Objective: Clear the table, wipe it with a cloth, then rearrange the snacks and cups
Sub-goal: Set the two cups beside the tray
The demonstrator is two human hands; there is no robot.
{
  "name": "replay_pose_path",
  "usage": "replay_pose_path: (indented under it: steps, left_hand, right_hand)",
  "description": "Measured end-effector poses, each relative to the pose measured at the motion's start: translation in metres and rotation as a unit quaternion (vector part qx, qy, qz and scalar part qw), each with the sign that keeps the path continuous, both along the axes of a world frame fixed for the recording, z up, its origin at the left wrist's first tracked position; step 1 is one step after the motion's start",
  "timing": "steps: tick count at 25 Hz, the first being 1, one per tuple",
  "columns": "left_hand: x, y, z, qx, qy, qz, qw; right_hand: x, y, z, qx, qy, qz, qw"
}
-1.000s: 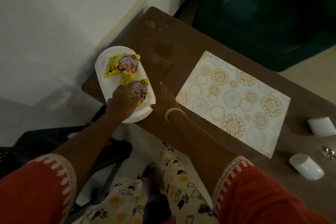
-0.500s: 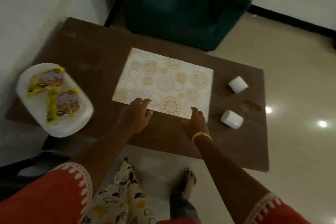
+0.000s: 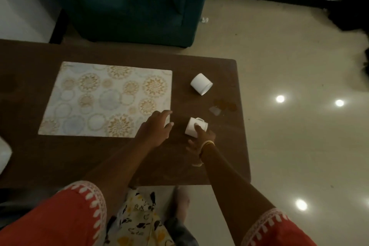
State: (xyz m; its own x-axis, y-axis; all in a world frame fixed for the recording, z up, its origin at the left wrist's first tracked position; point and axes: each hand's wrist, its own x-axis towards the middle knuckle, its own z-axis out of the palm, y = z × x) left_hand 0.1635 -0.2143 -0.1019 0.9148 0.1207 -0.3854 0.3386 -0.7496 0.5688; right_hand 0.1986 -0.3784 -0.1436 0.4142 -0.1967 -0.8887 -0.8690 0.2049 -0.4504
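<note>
right hand (image 3: pixel 201 139) has moved onto the near cup (image 3: pixel 194 129), fingers gripping; left hand (image 3: pixel 154 129) fingers spread open.

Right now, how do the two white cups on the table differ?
The near cup has the right hand on it, one finger on its side; the far cup is untouched. The near cup shows a handle; none shows on the far cup. The far cup lies farther from the placemat. Both are white and tipped on their sides.

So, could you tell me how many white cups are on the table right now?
2. The far cup lies on its side right of the placemat; the near cup lies under the right hand. None looks hidden.
</note>
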Motion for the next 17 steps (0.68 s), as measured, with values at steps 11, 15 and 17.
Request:
replay_pose_path:
  steps: [11, 15, 17]
  left_hand:
    - [0.187, -0.073, -0.060, -0.025, -0.031, 0.022, 0.999]
    - [0.217, -0.083, -0.075, 0.000, -0.023, 0.036, 0.999]
    - [0.217, -0.079, -0.076, -0.018, -0.028, 0.078, 0.996]
  right_hand:
    - [0.027, -0.047, -0.050, -0.294, -0.278, 0.142, 0.903]
    - [0.033, -0.056, -0.059, -0.318, -0.320, 0.188, 0.873]
    - [0.038, -0.056, -0.063, -0.328, -0.326, 0.209, 0.862]
